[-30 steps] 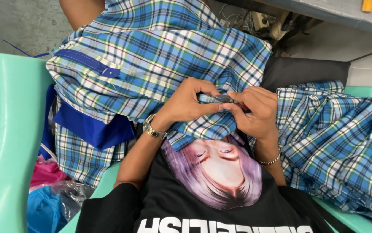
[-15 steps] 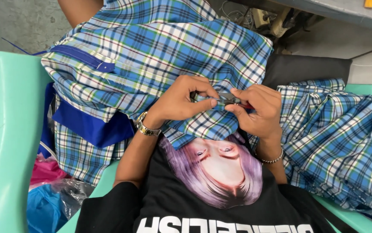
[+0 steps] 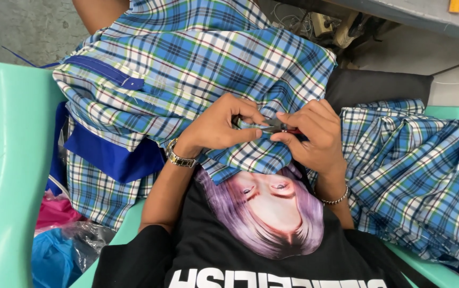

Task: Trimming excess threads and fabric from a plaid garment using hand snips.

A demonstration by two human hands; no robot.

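Observation:
A blue, white and green plaid garment (image 3: 197, 64) lies across my lap. My left hand (image 3: 216, 128), with a metal watch on its wrist, pinches a fold of the plaid cloth near its lower edge. My right hand (image 3: 315, 136), wearing a thin bracelet, holds a small metal thread snipper (image 3: 269, 126) with a red part, its tip against the fold between both hands. The garment has a solid blue band (image 3: 107, 72) and a blue panel (image 3: 109, 157) at the left.
A mint-green plastic chair arm (image 3: 11, 176) runs down the left. More plaid cloth (image 3: 416, 170) is piled at the right on another green chair. Pink and blue bags (image 3: 53, 234) sit low left. A grey table edge (image 3: 416, 16) and cables are at the top right.
Both hands have shifted slightly with the fold, and the snipper now shows more plainly between the fingers. The garment has barely moved.

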